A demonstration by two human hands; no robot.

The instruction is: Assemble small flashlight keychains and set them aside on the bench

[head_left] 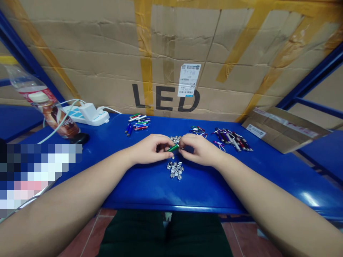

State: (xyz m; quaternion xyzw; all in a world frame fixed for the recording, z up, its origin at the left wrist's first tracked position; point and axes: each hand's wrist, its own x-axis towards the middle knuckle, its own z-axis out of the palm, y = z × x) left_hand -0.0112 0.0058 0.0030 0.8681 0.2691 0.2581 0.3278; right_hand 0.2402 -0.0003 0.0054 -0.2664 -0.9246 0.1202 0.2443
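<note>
My left hand [150,149] and my right hand [199,150] meet above the blue table [171,207], pinching a small green metal tube [173,147] between their fingertips. A heap of small silver ribbed parts [175,170] lies just below my hands, and a second heap [174,139] sits just behind them. Farther left lies a bunch of coloured metal tubes [138,123]. To the right are small carabiner clips [198,131] and a pile of finished-looking penlights with key rings [230,140].
A white power strip [89,114] with cables and a plastic drink bottle [44,101] stand at the back left, near a black object [79,138]. A flattened cardboard box [284,130] lies at the right. A large taped carton [166,60] and blue shelf frames stand behind the table.
</note>
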